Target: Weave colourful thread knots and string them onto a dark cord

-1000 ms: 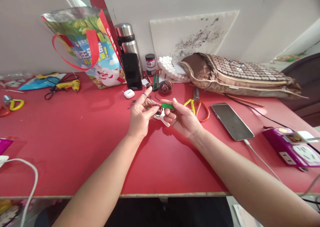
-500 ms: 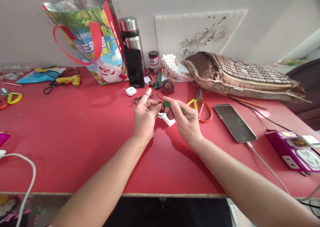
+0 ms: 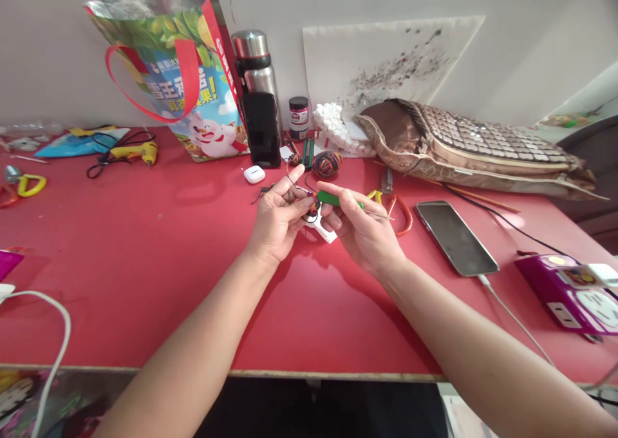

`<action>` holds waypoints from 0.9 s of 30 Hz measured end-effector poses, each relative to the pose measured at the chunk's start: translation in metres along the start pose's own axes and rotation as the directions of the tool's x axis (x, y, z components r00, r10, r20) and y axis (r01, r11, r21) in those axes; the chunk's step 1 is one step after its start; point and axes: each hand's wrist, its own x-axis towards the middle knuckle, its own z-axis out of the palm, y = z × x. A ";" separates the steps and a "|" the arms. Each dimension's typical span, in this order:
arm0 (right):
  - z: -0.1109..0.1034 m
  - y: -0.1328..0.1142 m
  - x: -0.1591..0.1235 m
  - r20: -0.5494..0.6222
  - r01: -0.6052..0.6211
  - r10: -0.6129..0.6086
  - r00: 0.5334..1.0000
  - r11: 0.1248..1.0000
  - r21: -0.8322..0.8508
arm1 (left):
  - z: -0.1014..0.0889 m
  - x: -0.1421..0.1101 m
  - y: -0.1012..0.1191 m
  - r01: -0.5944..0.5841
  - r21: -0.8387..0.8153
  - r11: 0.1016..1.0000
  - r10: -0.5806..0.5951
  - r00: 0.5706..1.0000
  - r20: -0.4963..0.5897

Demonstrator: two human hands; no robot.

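Note:
My left hand (image 3: 280, 222) pinches a small dark multicoloured crochet piece (image 3: 314, 207) between thumb and fingers, its index finger raised with yarn running over it. In my right hand (image 3: 362, 228) is a crochet hook with a green handle (image 3: 332, 198); its thin metal shaft points right, away from the piece. The handle's left end lies close to the crochet piece, and whether they touch I cannot tell. Behind the hands sits a ball of dark multicoloured yarn (image 3: 327, 163). Beneath them a white flat object (image 3: 326, 232) lies on the red table, partly covered.
Scissors with yellow and red handles (image 3: 403, 214) lie right of my right hand, near a phone on a cable (image 3: 456, 238). A purple power strip (image 3: 560, 293) is far right. Behind stand an upright phone (image 3: 262, 129), a steel flask (image 3: 255, 58) and a colourful bag (image 3: 168, 77).
My right hand has shifted slightly right, and the green handle shows more fully. The left hand has opened a little outward, its index finger now leaning further right.

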 end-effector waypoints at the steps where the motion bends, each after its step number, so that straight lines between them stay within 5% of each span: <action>1: -0.001 -0.001 0.000 0.005 -0.005 0.005 1.000 1.000 0.002 | 0.000 0.000 0.001 0.002 0.007 1.000 -0.002 1.000 0.003; 27: -0.014 0.000 0.007 0.012 0.006 -0.006 1.000 1.000 -0.021 | 0.003 -0.002 0.015 0.054 0.042 0.998 -0.050 0.994 -0.098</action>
